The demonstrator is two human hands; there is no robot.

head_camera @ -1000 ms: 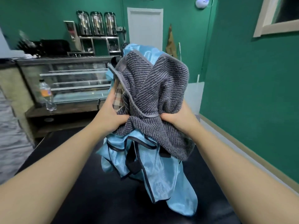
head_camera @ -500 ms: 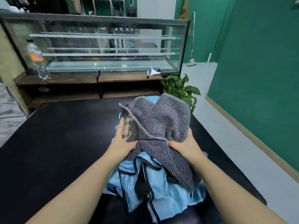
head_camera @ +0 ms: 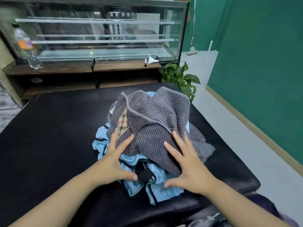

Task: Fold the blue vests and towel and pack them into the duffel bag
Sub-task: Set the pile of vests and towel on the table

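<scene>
Both hands are now releasing the bundle they gripped earlier: left hand [head_camera: 113,163] and right hand [head_camera: 188,167] are resting with fingers spread on the ribbed grey towel [head_camera: 155,122], which is lying crumpled over shiny blue vests [head_camera: 157,185] at the black desk's [head_camera: 49,136] three o'clock side.

Blue vests [head_camera: 157,185] mostly buried under towel [head_camera: 157,122]; bottle [head_camera: 27,48] blurred.

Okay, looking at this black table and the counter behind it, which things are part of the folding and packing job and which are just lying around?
Job: grey towel, blue vests, left hand, right hand.

Lying about: water bottle, potted plant, marker, paper scrap, glass display case.
</scene>
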